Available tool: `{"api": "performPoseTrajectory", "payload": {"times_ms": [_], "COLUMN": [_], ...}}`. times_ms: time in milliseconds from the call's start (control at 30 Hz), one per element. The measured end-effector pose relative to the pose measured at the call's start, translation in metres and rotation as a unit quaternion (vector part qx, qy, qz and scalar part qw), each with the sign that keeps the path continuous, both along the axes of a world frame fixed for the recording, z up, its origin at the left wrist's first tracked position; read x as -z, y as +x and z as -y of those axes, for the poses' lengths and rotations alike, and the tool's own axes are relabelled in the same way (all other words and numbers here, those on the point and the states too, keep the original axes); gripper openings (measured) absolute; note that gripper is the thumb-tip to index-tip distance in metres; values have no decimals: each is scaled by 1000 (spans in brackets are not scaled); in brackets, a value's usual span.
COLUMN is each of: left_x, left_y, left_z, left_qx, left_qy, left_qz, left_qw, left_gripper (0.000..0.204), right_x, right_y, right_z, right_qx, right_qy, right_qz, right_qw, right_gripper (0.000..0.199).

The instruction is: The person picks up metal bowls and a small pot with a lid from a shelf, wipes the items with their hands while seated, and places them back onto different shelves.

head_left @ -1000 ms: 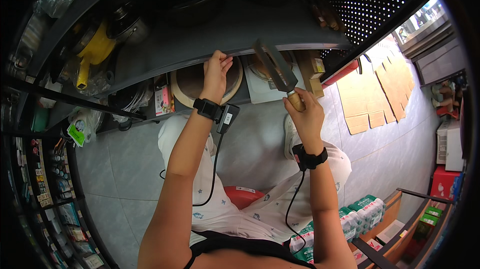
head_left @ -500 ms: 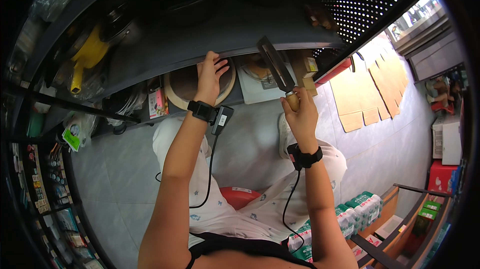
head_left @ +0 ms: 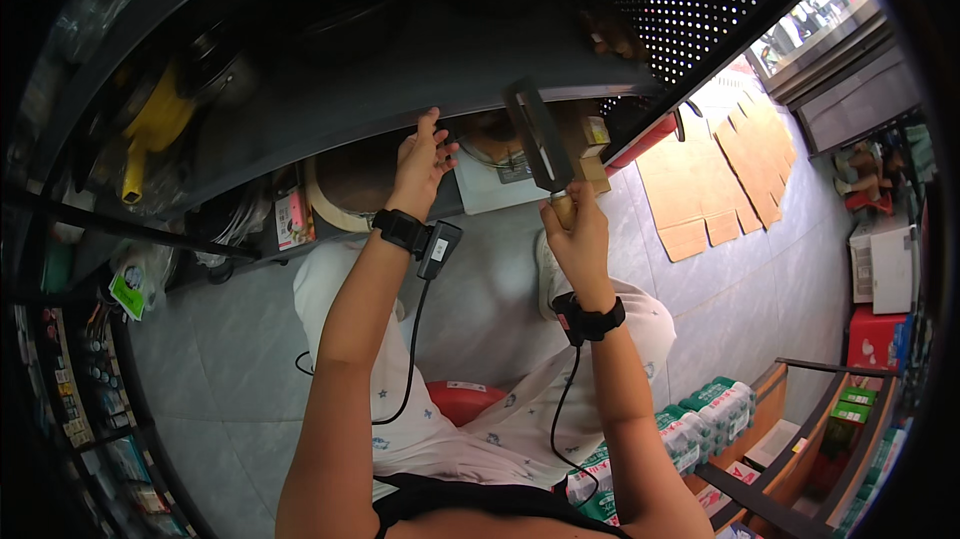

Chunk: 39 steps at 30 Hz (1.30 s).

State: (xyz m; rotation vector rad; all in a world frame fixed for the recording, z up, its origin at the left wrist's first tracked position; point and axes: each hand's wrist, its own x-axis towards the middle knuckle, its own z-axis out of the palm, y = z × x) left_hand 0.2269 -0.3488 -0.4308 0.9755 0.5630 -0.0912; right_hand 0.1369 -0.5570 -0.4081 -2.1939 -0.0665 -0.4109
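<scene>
In my right hand (head_left: 580, 244) is a dark, flat tool (head_left: 526, 134) with a long slot down its blade and a short wooden handle. Its blade points up and away, in front of the shelf's edge. My left hand (head_left: 422, 171) is raised to the left of the blade, apart from it, with nothing in it. Its fingers are loosely bent and spread, and a fingertip overlaps the edge of the dark shelf (head_left: 330, 134); whether they touch I cannot tell. Each wrist wears a black strap with a cabled unit.
Below the shelf stand a round pale-rimmed item (head_left: 335, 201) and a white flat appliance (head_left: 490, 189). A yellow-handled item (head_left: 155, 134) lies on the shelf at left. Flattened cardboard (head_left: 690, 199) covers floor at right. Green-and-white packs (head_left: 700, 424) and a rack (head_left: 790, 459) stand lower right.
My left hand has shifted right along the shelf edge, closer to the tool. The blade has turned slightly more upright. The whole view has swung a little to the right.
</scene>
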Motion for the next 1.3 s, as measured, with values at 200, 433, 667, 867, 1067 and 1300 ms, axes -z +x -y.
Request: {"api": "performPoseTrajectory", "payload": {"times_ms": [200,433,667,867,1067,1300], "left_x": [-2,2,3,-1,-4,-7], "left_y": [10,8,7,9,14,20], "left_z": [3,12,18,15,16,7], "left_qx": [8,-27,8,22,30,53], "left_qy": [54,120,145,134,126,39], "left_qz": [30,83,94,88,65,42], "left_qw": [998,989,985,987,989,997], "left_gripper": [49,41,41,41,40,33], "right_x": [2,-9,1,-2,2,-1], "right_y": [3,-1,1,2,2,0], "right_z": [3,3,6,5,0,-1], "right_qx": [-7,13,22,16,10,9], "right_qy": [6,14,1,8,7,-1], "right_qz": [19,-25,-17,-42,-41,-47], "right_qw": [1000,999,1000,999,999,999], "right_gripper": [31,29,30,30,30,30]}}
